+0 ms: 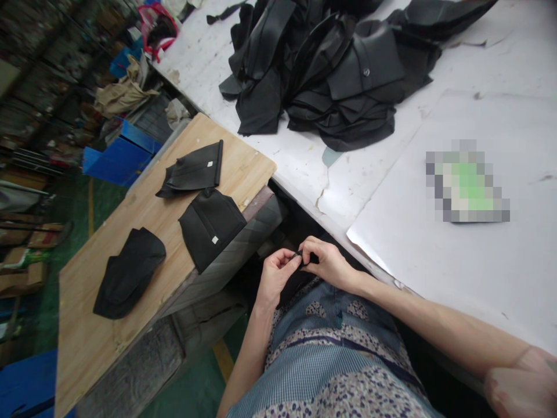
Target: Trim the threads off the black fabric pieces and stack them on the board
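Observation:
My left hand (277, 274) and my right hand (327, 262) meet in front of my apron, just off the white table's edge. Thumb and fingers of both are pinched together on a small bit of black material (299, 254). Most of it is hidden by the fingers, and I cannot tell how far it extends into the dark area below. To the left, a wooden board (174, 232) carries three black pieces: one (194, 168) with a white tag, a second (211, 226) also tagged, and a dark folded one (129, 274).
A heap of black leather-like pieces (313, 69) covers the far part of the white table (478, 278). A blurred-out green and white object (470, 186) lies on its right side. Blue boxes (122, 151) and cluttered shelves stand beyond the board.

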`<control>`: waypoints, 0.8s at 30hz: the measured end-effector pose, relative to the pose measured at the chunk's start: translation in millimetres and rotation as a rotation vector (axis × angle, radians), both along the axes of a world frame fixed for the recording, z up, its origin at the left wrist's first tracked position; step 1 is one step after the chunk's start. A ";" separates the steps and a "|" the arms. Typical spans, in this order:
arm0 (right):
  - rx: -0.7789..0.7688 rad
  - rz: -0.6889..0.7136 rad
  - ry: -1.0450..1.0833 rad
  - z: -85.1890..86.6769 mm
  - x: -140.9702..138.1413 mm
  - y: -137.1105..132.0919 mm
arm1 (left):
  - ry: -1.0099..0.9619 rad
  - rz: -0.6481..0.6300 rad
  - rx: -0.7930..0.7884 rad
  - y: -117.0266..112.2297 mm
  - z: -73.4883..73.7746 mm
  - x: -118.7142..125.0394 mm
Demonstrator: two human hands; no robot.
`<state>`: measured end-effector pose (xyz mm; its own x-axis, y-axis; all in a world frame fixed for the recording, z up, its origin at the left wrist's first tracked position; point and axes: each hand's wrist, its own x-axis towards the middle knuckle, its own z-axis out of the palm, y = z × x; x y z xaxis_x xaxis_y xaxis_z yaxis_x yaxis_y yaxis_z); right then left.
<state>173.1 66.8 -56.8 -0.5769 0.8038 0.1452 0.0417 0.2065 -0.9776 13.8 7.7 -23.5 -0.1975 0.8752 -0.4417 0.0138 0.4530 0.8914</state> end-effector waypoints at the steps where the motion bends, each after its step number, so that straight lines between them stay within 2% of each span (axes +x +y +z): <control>1: 0.001 0.000 -0.001 -0.4 -0.1 0.1 | -0.007 0.001 -0.005 -0.2 -0.6 -0.5; 8: -0.008 0.006 -0.028 -2.0 -0.7 -0.2 | 0.004 -0.020 -0.002 -0.6 -3.2 -2.1; 13: -0.054 0.034 -0.038 1.2 1.0 3.6 | 0.103 -0.026 0.012 0.1 -3.7 -1.1; 20: -0.258 0.201 0.096 10.7 4.9 15.6 | 0.114 -0.022 -0.009 -3.0 -6.9 -5.1; 24: -0.443 0.172 0.129 10.9 3.5 16.9 | 0.118 -0.034 -0.012 -4.0 -9.3 -5.8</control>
<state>176.6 83.7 -46.0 -0.7064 0.6992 -0.1100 -0.0842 -0.2374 -0.9678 8.0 3.7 -32.8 -0.2187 0.8771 -0.4276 0.1340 0.4611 0.8772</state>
